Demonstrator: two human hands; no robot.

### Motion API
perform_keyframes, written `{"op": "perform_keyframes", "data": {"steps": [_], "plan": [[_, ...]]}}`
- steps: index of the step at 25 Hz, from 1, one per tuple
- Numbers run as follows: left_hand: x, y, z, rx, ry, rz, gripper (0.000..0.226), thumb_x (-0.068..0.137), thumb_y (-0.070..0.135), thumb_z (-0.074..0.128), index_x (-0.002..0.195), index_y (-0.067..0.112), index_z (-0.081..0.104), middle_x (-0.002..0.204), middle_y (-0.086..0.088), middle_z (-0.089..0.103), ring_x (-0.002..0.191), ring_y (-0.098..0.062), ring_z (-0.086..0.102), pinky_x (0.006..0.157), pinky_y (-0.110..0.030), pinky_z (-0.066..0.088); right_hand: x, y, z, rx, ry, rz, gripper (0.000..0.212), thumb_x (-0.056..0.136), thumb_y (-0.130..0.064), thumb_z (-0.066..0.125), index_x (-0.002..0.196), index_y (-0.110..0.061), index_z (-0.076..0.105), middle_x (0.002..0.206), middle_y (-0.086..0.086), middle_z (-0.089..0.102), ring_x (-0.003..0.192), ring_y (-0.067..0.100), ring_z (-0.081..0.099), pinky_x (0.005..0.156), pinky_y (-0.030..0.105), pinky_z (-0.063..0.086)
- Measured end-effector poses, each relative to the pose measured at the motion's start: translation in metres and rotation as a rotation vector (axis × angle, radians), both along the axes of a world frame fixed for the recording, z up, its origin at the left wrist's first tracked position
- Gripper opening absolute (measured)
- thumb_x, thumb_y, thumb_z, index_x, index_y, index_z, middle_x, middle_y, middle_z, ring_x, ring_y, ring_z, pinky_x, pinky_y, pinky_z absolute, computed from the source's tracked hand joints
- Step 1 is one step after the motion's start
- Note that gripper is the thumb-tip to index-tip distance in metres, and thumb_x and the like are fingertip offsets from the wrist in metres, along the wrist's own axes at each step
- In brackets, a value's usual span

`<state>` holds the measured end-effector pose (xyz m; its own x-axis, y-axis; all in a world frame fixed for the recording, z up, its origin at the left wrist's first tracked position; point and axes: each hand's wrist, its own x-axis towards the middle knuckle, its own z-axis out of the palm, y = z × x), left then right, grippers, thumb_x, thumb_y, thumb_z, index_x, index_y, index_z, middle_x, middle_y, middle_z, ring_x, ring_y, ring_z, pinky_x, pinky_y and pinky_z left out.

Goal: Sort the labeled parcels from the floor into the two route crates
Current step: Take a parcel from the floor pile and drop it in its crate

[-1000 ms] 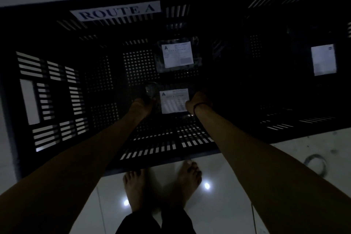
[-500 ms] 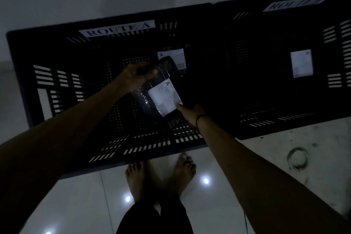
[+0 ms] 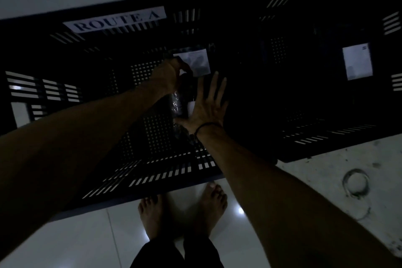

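Placing step under way: the left hand (image 3: pixel 170 76) has its fingers curled on the far end of the dark parcel (image 3: pixel 177 102), while the right hand (image 3: pixel 206 109) lies flat on it, fingers straight and spread. The parcel sits under those fingers, inside the Route A crate (image 3: pixel 152 180); in the dim light, whether it touches the floor cannot be told. Just beyond the left fingertips lies a second parcel (image 3: pixel 196 61); well right of the right fingers, a third parcel (image 3: pixel 356 62) rests in the Route B crate (image 3: pixel 326 135). Count: three parcels, two crates. Next, likely letting go and lifting both hands out.
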<state>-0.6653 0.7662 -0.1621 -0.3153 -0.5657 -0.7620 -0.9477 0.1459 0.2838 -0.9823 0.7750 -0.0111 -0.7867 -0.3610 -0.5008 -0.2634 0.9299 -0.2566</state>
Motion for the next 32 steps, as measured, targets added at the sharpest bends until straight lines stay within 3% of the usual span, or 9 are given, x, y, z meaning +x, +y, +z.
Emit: {"op": "perform_keyframes", "data": {"steps": [3, 7, 9, 11, 14, 16, 18, 25, 32], "plan": [[-0.002, -0.002, -0.004, 0.028, 0.017, 0.114, 0.056, 0.076, 0.016, 0.057, 0.130, 0.003, 0.047, 0.112, -0.028, 0.061, 0.103, -0.041, 0.056, 0.091, -0.052, 0.039, -0.008, -0.005, -0.019, -0.006, -0.021, 0.071, 0.137, 0.050, -0.080, 0.070, 0.153, -0.024, -0.001, 0.159, 0.014, -0.018, 0.145, 0.039, -0.020, 0.111, 0.069, 0.013], [0.025, -0.028, -0.009, -0.082, 0.181, 0.033, 0.046, 0.073, 0.007, 0.050, 0.118, 0.001, 0.045, 0.092, -0.032, 0.064, 0.084, -0.043, 0.062, 0.078, -0.053, 0.049, 0.015, -0.011, -0.030, -0.179, -0.160, -0.433, 0.148, 0.045, -0.071, 0.081, 0.152, -0.031, -0.014, 0.158, 0.017, -0.014, 0.146, 0.038, -0.005, 0.114, 0.057, 0.017], [0.039, -0.026, -0.010, -0.015, 0.269, 0.060, 0.062, 0.074, 0.006, 0.050, 0.133, -0.002, 0.032, 0.096, -0.034, 0.065, 0.088, -0.045, 0.063, 0.079, -0.056, 0.051, 0.024, -0.012, -0.031, -0.164, -0.209, -0.479, 0.151, 0.047, -0.063, 0.084, 0.150, -0.031, -0.020, 0.157, 0.017, -0.008, 0.145, 0.039, 0.002, 0.114, 0.057, 0.020], [-0.053, -0.067, 0.032, 0.170, 0.299, 0.206, 0.084, 0.082, 0.011, 0.050, 0.153, 0.007, 0.006, 0.110, -0.032, 0.065, 0.101, -0.046, 0.062, 0.086, -0.055, 0.050, 0.020, -0.018, -0.021, -0.116, -0.178, -0.420, 0.150, 0.045, -0.063, 0.083, 0.149, -0.033, -0.021, 0.156, 0.016, 0.002, 0.143, 0.040, 0.009, 0.112, 0.059, 0.025], [-0.261, -0.147, 0.138, 0.317, 0.334, 0.214, 0.068, 0.088, 0.056, 0.059, 0.145, 0.023, 0.040, 0.124, -0.005, 0.064, 0.108, -0.026, 0.065, 0.084, -0.032, 0.056, 0.005, -0.030, 0.007, -0.081, -0.062, -0.331, 0.151, 0.037, -0.076, 0.075, 0.150, -0.033, -0.015, 0.154, 0.014, 0.010, 0.139, 0.037, 0.017, 0.109, 0.060, 0.025], [-0.295, -0.141, 0.155, 0.406, 0.234, 0.086, 0.069, 0.081, 0.074, 0.052, 0.135, 0.031, 0.051, 0.122, 0.006, 0.060, 0.099, -0.016, 0.063, 0.075, -0.031, 0.058, -0.007, -0.034, 0.022, 0.037, -0.138, -0.331, 0.153, 0.038, -0.077, 0.076, 0.151, -0.029, -0.016, 0.155, 0.013, 0.007, 0.140, 0.038, 0.013, 0.108, 0.061, 0.020], [-0.293, -0.135, 0.162, 0.414, 0.149, 0.016, 0.064, 0.086, 0.072, 0.047, 0.138, 0.034, 0.048, 0.120, 0.010, 0.054, 0.101, -0.016, 0.058, 0.072, -0.032, 0.056, -0.010, -0.030, 0.024, 0.124, -0.277, -0.413, 0.156, 0.041, -0.072, 0.081, 0.150, -0.027, -0.021, 0.157, 0.014, 0.002, 0.143, 0.039, 0.006, 0.108, 0.063, 0.018], [-0.306, -0.132, 0.131, 0.769, 0.106, -0.017, 0.064, 0.088, 0.065, 0.052, 0.141, 0.029, 0.043, 0.132, -0.003, 0.059, 0.109, -0.026, 0.063, 0.087, -0.051, 0.057, -0.008, -0.002, -0.006, 0.023, -0.245, -0.399, 0.149, 0.051, -0.071, 0.078, 0.150, -0.026, -0.023, 0.159, 0.014, -0.006, 0.146, 0.038, 0.001, 0.114, 0.059, 0.014], [-0.302, -0.133, 0.137, 0.746, -0.061, -0.027, 0.065, 0.088, 0.060, 0.057, 0.142, 0.026, 0.043, 0.134, -0.004, 0.052, 0.120, -0.031, 0.055, 0.082, -0.049, 0.058, -0.015, -0.004, 0.010, 0.159, -0.439, -0.356, 0.145, 0.059, -0.065, 0.079, 0.150, -0.020, -0.025, 0.159, 0.014, -0.019, 0.147, 0.037, -0.009, 0.114, 0.063, 0.008]]}}
